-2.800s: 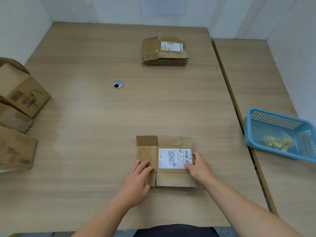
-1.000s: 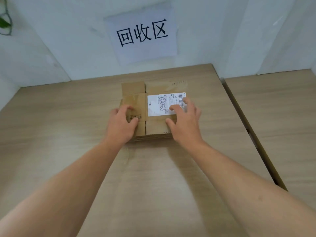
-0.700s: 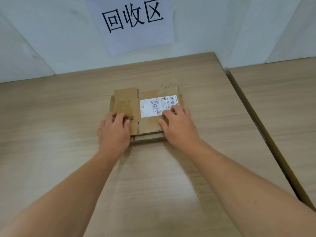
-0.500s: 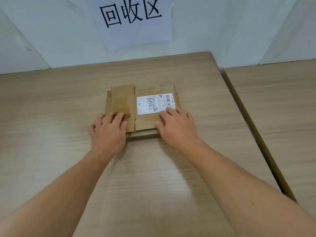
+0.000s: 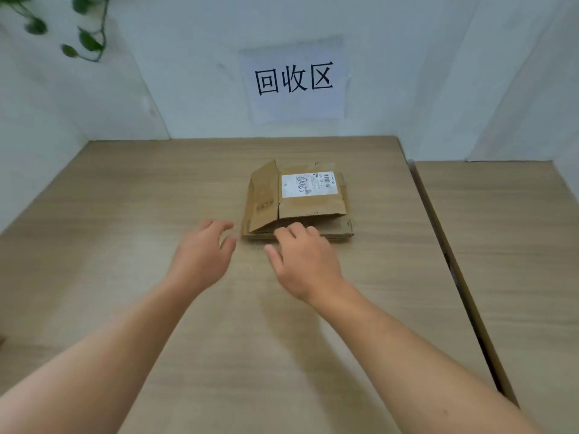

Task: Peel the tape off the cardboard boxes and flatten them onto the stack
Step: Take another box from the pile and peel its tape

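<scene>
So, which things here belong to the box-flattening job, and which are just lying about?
Job: flattened box, one flap raised; stack beneath it; left hand and right hand, both open.
Lying about: wall sign; plant leaves; table.

Bright, diffuse indoor light, evenly spread. Soft, faint shadows on the desk (image 5: 131,220) beneath both forearms and along the near edge of the cardboard stack (image 5: 310,208). Whole frame slightly soft. Fingers (image 5: 219,226) of the left hand (image 5: 200,255) smeared by motion. Plant leaves (image 5: 84,42) at top left blurred. Wide-angle bowing at wall corners and desk edges.
</scene>
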